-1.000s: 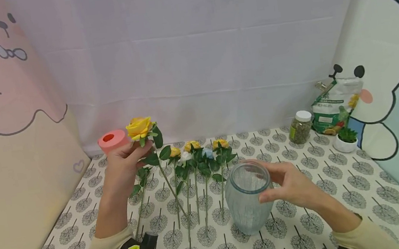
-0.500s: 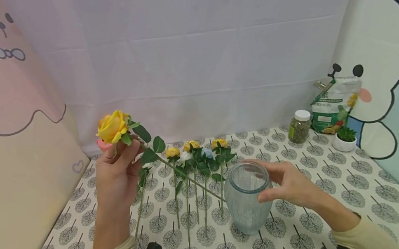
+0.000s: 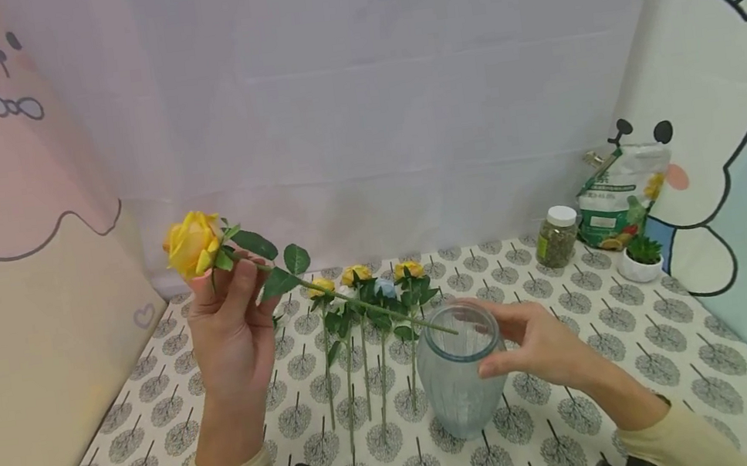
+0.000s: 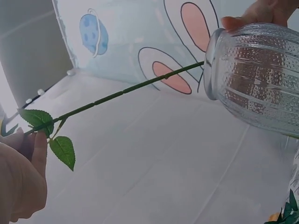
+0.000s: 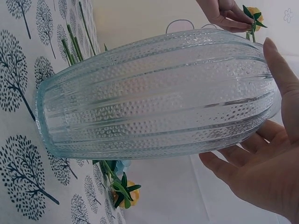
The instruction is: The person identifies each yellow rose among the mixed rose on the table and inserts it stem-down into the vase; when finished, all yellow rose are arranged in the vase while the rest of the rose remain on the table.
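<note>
My left hand [image 3: 232, 336] pinches a yellow artificial rose [image 3: 194, 244] by its stem just below the bloom. The green stem [image 4: 124, 92] slants down to the right, and its cut end overlaps the mouth of a ribbed clear glass vase [image 3: 465, 396] in the head view. From the left wrist, that end appears right at the vase rim. The vase stands upright on the table. My right hand [image 3: 544, 340] grips it near the top, thumb [image 5: 280, 65] on one side and fingers on the other.
Several roses lie in a row left of the vase, among them a yellow one [image 3: 409, 269] and a blue one [image 3: 386, 287]. At the back right stand a lidded jar [image 3: 557, 237], a green-and-white pouch [image 3: 621, 195] and a small potted succulent [image 3: 641, 262].
My left hand has tipped the yellow rose over, bloom going left, and raised the stem's lower end from above the table to the vase mouth. My right hand stays on the vase.
</note>
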`<action>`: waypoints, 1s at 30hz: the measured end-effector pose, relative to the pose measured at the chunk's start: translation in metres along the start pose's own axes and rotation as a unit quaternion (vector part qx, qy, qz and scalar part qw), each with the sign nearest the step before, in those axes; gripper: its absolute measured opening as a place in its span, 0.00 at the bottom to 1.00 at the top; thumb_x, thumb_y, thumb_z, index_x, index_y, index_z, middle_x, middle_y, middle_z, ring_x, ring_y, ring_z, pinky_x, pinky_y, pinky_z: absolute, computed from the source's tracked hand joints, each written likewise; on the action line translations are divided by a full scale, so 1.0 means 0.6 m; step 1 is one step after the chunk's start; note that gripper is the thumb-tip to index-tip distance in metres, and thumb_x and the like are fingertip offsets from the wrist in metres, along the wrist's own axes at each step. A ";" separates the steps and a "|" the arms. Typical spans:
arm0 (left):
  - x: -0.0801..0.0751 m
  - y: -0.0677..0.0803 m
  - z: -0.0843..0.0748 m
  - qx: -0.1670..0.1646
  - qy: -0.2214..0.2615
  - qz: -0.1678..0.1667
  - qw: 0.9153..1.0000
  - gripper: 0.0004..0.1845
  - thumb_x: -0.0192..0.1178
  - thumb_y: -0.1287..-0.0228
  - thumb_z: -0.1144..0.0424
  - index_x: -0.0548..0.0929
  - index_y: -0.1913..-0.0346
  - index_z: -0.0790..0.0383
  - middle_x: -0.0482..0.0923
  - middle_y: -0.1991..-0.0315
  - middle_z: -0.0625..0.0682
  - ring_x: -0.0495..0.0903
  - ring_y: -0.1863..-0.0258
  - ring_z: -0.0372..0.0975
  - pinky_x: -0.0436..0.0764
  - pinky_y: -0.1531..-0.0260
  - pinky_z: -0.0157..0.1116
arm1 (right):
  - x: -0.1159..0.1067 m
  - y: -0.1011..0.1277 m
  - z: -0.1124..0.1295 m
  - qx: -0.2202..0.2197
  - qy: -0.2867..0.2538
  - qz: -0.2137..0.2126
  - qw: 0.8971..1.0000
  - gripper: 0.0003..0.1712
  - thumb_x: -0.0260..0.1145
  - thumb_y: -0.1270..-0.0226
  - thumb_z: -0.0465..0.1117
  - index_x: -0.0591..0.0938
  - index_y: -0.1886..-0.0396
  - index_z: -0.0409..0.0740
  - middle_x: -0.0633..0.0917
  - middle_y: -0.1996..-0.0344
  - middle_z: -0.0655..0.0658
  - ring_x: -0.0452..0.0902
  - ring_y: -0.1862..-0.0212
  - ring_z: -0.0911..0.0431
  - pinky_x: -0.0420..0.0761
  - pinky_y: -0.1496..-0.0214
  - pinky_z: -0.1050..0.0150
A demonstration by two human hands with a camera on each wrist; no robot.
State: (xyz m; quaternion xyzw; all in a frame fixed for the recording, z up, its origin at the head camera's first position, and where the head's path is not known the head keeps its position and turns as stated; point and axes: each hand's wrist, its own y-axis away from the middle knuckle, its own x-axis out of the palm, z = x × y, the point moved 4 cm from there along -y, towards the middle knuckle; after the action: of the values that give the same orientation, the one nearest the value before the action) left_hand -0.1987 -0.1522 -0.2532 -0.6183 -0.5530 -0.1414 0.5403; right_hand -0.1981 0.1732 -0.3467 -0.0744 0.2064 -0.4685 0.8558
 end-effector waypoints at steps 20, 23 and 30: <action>0.026 0.016 0.098 -0.044 -0.211 0.053 0.975 0.17 0.58 0.34 0.82 0.90 0.57 0.58 0.84 0.63 0.52 0.86 0.65 0.40 0.86 0.62 0.33 | -0.003 0.002 -0.002 -0.010 0.004 0.000 1.000 0.47 0.78 0.45 0.33 0.67 0.26 0.36 0.73 0.32 0.39 0.72 0.33 0.51 0.71 0.33 0.63; 0.026 0.021 0.112 -0.061 -0.220 0.055 0.972 0.17 0.58 0.34 0.81 0.91 0.58 0.56 0.84 0.63 0.52 0.86 0.65 0.40 0.86 0.62 0.33 | -0.003 0.002 -0.003 -0.008 0.001 -0.001 1.000 0.46 0.78 0.44 0.34 0.67 0.26 0.39 0.73 0.32 0.38 0.72 0.33 0.53 0.71 0.34 0.63; 0.027 0.029 0.135 -0.093 -0.233 0.047 0.967 0.19 0.59 0.34 0.81 0.91 0.60 0.53 0.86 0.63 0.51 0.86 0.64 0.39 0.86 0.63 0.33 | -0.003 0.000 -0.003 -0.016 -0.003 0.002 1.000 0.46 0.77 0.44 0.32 0.68 0.26 0.39 0.73 0.31 0.37 0.72 0.33 0.54 0.72 0.34 0.62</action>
State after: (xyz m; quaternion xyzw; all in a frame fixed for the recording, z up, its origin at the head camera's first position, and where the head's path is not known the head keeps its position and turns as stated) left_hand -0.2129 -0.0732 -0.2801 -0.7070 -0.6184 -0.0187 0.3427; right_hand -0.1996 0.1746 -0.3476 -0.0894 0.2116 -0.4631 0.8560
